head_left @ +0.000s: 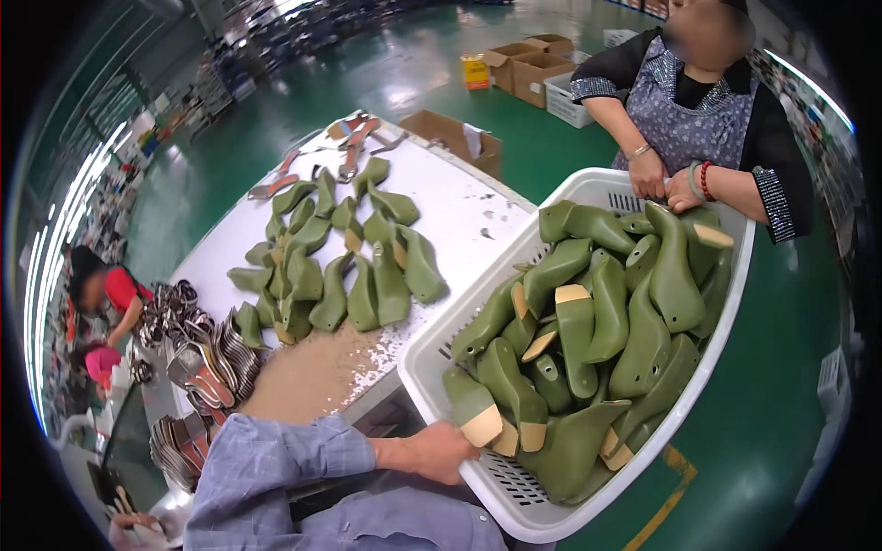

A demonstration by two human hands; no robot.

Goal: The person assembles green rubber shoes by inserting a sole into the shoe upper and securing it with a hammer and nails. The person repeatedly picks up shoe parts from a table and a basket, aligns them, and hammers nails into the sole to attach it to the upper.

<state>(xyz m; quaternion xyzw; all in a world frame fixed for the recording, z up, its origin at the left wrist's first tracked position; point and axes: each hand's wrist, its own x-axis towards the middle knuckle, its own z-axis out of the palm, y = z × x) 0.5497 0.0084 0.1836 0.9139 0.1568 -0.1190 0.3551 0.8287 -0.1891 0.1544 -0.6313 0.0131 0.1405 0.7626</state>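
Observation:
My left hand (441, 450) is shut on the near rim of a white plastic basket (707, 340), right beside a green shoe last (473, 404) with a tan heel face. The basket is piled with several green shoe lasts (606, 321) and rests one corner on the edge of the white table (459, 211). Across from me, another person (698, 110) in a patterned apron holds the far rim with both hands (666, 182). My right hand is not in view.
A spread of green lasts (340, 257) lies on the table, with several reddish-brown pieces (344, 147) at its far end. Stacked metal shoe parts (197, 358) sit at my left. Cardboard boxes (524, 69) and a white crate (570, 101) stand on the green floor. Two people (101, 312) work far left.

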